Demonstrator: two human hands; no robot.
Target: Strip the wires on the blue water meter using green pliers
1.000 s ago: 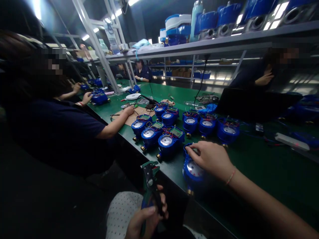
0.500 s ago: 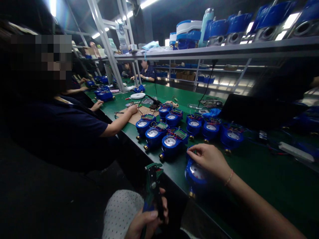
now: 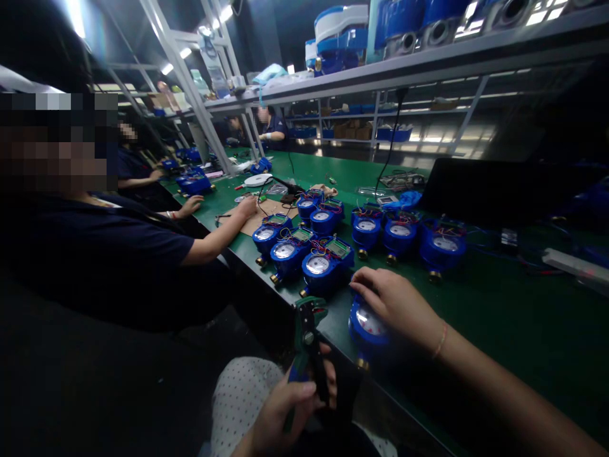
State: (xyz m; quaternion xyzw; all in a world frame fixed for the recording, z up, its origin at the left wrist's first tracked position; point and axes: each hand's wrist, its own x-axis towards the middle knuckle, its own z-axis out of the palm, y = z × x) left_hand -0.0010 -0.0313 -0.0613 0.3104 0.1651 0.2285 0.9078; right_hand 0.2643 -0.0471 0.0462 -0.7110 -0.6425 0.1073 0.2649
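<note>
1. In my left hand, the pliers look like metal, with a shiny pivot screw.
2. Under my right hand, the meter is glossy, painted metal or plastic; its end is shiny, brass-like metal.
3. The table is smooth, slightly glossy.
4. The dotted cloth looks matt.

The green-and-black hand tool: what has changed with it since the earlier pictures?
The green-and-black hand tool, held in the left hand, has moved rightward and slightly up, closer to the blue meter under the right hand. The left hand keeps its grip; the right hand stays at the meter.
</note>
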